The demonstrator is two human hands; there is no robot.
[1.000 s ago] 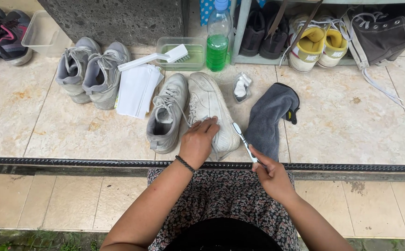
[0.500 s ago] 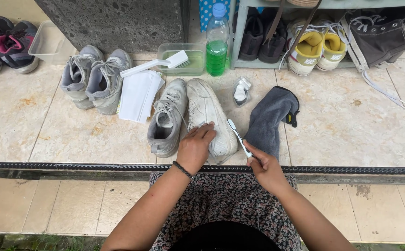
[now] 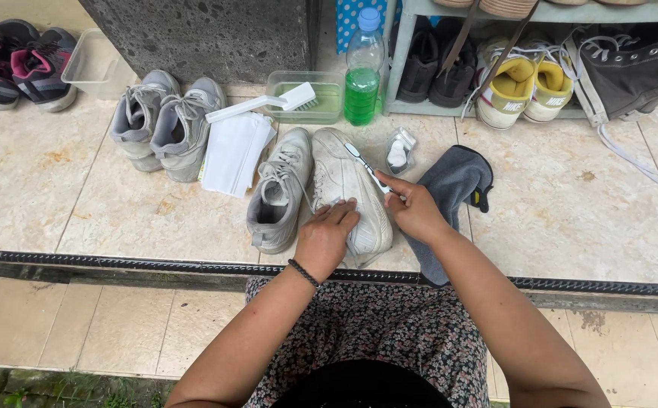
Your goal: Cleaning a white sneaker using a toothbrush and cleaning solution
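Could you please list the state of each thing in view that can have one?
White shoe: turned sole-up, pressed by left hand.
Toothbrush: held in right hand, bristles on the sole.
Grey shoe: upright, laced.
Green bottle: upright, capped, partly full.
Scrub brush: lying across the tub.
Grey cloth: crumpled, flat.
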